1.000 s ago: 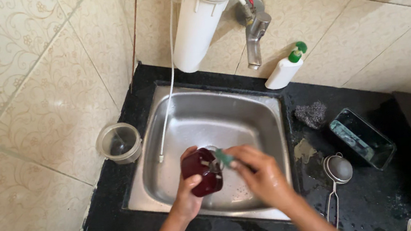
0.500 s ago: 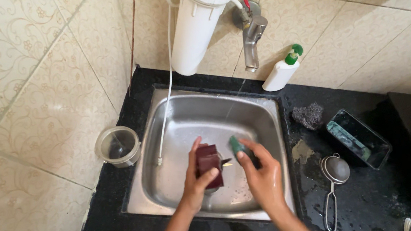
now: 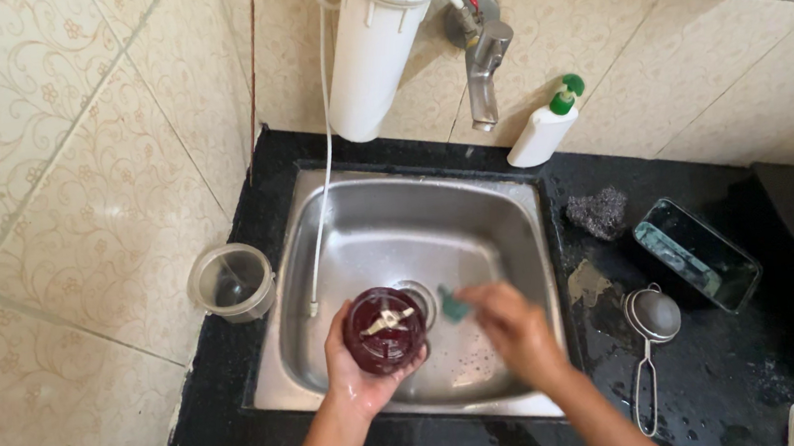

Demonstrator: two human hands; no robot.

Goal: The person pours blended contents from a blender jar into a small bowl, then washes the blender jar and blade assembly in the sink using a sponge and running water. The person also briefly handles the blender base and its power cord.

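My left hand (image 3: 354,377) holds a dark red blender jar (image 3: 385,329) over the steel sink (image 3: 503,213). The jar's open end faces up and the metal blade inside shows. My right hand (image 3: 514,328) is just to the right of the jar, blurred by motion, with a small green scrub pad (image 3: 452,303) pinched in its fingertips. The pad sits close to the jar's rim; whether it touches I cannot tell.
A white water filter (image 3: 378,45), a tap (image 3: 484,64) and a thin white hose (image 3: 319,172) hang above the sink. A soap bottle (image 3: 545,123), steel wool (image 3: 597,213), clear rectangular dish (image 3: 698,254) and mesh strainer (image 3: 651,317) lie right; a clear plastic cup (image 3: 233,282) stands left.
My left hand has turned the jar so its open end with the blade faces up. My right hand with the green pad has shifted a little to the right, away from the jar.
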